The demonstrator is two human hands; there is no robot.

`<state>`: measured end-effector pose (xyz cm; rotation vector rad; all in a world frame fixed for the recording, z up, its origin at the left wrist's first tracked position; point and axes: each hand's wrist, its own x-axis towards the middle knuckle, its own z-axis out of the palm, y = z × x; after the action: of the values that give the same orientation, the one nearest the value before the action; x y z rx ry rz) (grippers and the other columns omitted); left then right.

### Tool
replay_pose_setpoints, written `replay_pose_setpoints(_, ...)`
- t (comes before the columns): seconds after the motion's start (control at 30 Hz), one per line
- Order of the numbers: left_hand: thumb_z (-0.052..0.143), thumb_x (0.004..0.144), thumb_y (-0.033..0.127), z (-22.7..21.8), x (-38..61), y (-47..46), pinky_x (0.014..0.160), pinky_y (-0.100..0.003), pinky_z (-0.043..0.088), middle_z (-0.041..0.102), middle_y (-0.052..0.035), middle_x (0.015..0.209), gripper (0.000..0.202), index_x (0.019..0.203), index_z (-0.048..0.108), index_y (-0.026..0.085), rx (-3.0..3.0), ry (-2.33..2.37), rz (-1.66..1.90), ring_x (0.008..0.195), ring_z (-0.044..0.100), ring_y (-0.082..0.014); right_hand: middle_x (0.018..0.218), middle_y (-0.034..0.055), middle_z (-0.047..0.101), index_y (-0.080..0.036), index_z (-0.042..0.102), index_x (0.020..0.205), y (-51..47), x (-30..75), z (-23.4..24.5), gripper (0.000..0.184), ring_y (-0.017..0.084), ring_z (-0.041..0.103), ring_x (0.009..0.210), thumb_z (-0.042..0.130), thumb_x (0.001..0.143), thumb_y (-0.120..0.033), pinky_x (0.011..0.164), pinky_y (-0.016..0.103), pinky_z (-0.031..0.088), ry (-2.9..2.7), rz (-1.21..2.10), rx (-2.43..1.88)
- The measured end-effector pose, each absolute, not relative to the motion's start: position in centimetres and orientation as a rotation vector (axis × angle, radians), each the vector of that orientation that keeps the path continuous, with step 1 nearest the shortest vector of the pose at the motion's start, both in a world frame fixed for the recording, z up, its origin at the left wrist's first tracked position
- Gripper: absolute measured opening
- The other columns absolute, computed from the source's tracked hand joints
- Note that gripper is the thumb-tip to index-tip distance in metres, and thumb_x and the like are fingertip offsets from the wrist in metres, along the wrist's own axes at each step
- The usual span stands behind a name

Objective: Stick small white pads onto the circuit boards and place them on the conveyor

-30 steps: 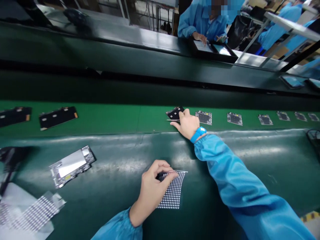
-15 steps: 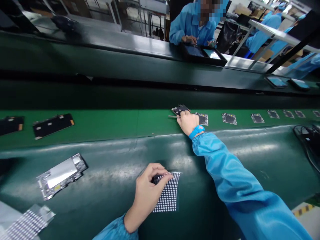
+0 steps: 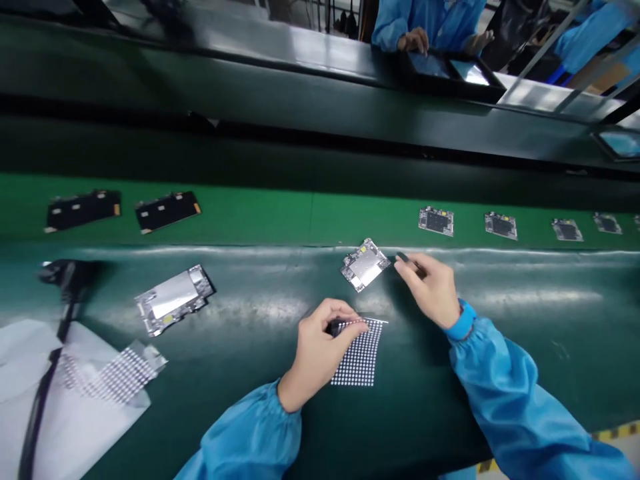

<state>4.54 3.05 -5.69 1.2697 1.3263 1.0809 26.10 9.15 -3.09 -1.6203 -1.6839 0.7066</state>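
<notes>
Lower centre, the left hand point(image 3: 320, 350) part-covers a thin rectangular white-dotted sheet point(image 3: 357, 361); mid-right, the right hand point(image 3: 431, 287) mostly hides a slim dark tool point(image 3: 403, 257). The top edge crops a blue-jacketed co-worker point(image 3: 393, 25).

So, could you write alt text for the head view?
A person's left hand pinches a dotted sheet while the right hand holds a dark tool near a silvery circuit board; more boards lie on a green strip.
</notes>
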Motion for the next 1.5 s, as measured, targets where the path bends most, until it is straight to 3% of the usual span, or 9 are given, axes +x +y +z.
replay_pose_setpoints(0.13,0.080,0.074,0.020,-5.7,4.5,3.1,0.072,-0.028,0.060,0.075,0.0000,0.074,0.015,0.081,0.067,0.019,1.280,1.305,1.101,0.072,0.074,-0.0169,0.094,0.0054,0.074,-0.022,0.076,0.103,6.1,25.6,-2.1,0.028,0.020,0.070,0.080,0.079,0.082,-0.040,0.072,0.032,0.056,-1.800,1.260,-1.299)
replay_pose_setpoints(0.2,0.081,0.075,0.021,-5.7,4.5,3.0,0.071,-0.027,0.060,0.075,0.0001,0.075,0.015,0.082,0.068,0.020,1.281,1.296,1.107,0.072,0.074,-0.0169,0.097,0.0063,0.074,-0.023,0.076,0.103,5.3,25.2,-2.2,0.030,0.020,0.071,0.084,0.083,0.078,-0.039,0.074,0.033,0.058,-1.812,1.338,-1.251)
replay_pose_setpoints(0.37,0.085,0.073,0.024,-5.8,4.2,3.0,0.078,-0.031,0.061,0.078,-0.0031,0.084,0.024,0.092,0.071,0.020,1.293,1.221,1.071,0.080,0.075,-0.0199,0.090,0.0056,0.072,-0.022,0.077,0.094,5.0,24.9,-2.8,0.010,0.018,0.070,0.077,0.075,0.086,-0.028,0.067,0.030,0.057,-1.732,1.296,-1.288)
replay_pose_setpoints(0.57,0.083,0.075,0.023,-5.7,3.9,3.3,0.086,-0.034,0.061,0.078,-0.0038,0.094,0.025,0.098,0.075,0.023,1.360,1.212,1.040,0.088,0.075,-0.0213,0.087,0.0047,0.073,-0.023,0.078,0.094,5.4,25.2,-2.4,0.010,0.018,0.068,0.075,0.074,0.088,-0.029,0.065,0.029,0.054,-1.716,1.288,-1.278)
replay_pose_setpoints(0.93,0.076,0.083,0.022,-6.0,3.8,3.3,0.071,-0.025,0.060,0.079,-0.0002,0.082,0.008,0.090,0.078,0.023,1.369,1.271,1.059,0.072,0.073,-0.0158,0.071,0.0010,0.063,-0.019,0.071,0.076,5.8,25.1,-3.0,0.027,0.015,0.056,0.065,0.066,0.094,-0.039,0.061,0.028,0.043,-1.804,1.322,-1.289)
replay_pose_setpoints(1.07,0.076,0.082,0.020,-6.1,3.8,3.2,0.066,-0.023,0.058,0.078,0.0003,0.079,0.006,0.087,0.078,0.022,1.391,1.303,1.069,0.069,0.072,-0.0147,0.080,0.0029,0.068,-0.021,0.074,0.089,5.7,25.5,-3.0,0.021,0.017,0.062,0.074,0.064,0.096,-0.038,0.069,0.031,0.047,-1.662,1.248,-1.290)
replay_pose_setpoints(1.2,0.076,0.081,0.019,-6.1,3.9,3.2,0.062,-0.022,0.056,0.078,0.0001,0.077,0.005,0.085,0.078,0.021,1.395,1.325,1.084,0.066,0.072,-0.0142,0.091,0.0063,0.065,-0.022,0.076,0.090,5.1,26.7,-2.5,0.037,0.018,0.060,0.079,0.048,0.103,-0.042,0.071,0.033,0.050,-1.445,1.097,-1.172)
replay_pose_setpoints(1.33,0.076,0.080,0.019,-5.8,3.9,3.2,0.058,-0.020,0.054,0.078,0.0005,0.074,0.003,0.083,0.078,0.020,1.395,1.310,1.100,0.063,0.071,-0.0130,0.083,0.0043,0.065,-0.023,0.076,0.101,4.3,27.1,-1.2,0.021,0.015,0.061,0.068,0.058,0.100,-0.034,0.057,0.029,0.052,-1.412,1.286,-1.141)
replay_pose_setpoints(1.5,0.076,0.080,0.019,-5.6,4.1,3.3,0.055,-0.020,0.053,0.077,0.0006,0.072,0.001,0.081,0.077,0.019,1.384,1.304,1.108,0.060,0.069,-0.0124,0.089,0.0055,0.076,-0.023,0.078,0.097,3.9,26.4,0.2,0.012,0.022,0.072,0.090,0.076,0.087,-0.019,0.076,0.035,0.061,-1.481,1.296,-1.157)
